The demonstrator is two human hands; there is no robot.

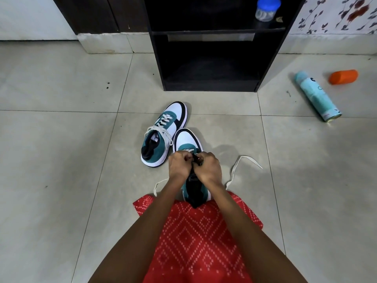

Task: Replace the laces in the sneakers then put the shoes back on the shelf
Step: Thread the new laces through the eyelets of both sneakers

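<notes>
Two white, teal and black sneakers stand on the tiled floor. The far sneaker (164, 133) is fully laced with a white lace. The near sneaker (187, 141) points away from me, and only its lowest eyelets carry lace. My left hand (179, 166) and my right hand (209, 167) meet over its tongue, fingers curled, pinching the lace at the eyelets. The white lace (234, 170) trails loose on the floor to the right, and its other end lies to the left. The black shelf (210, 58) stands behind the shoes.
A light blue spray can (317, 97) lies on the floor at the right, next to an orange cap (343, 77). A clear jar with a blue lid (266, 9) sits on an upper shelf board. Red patterned cloth (195, 237) covers my lap.
</notes>
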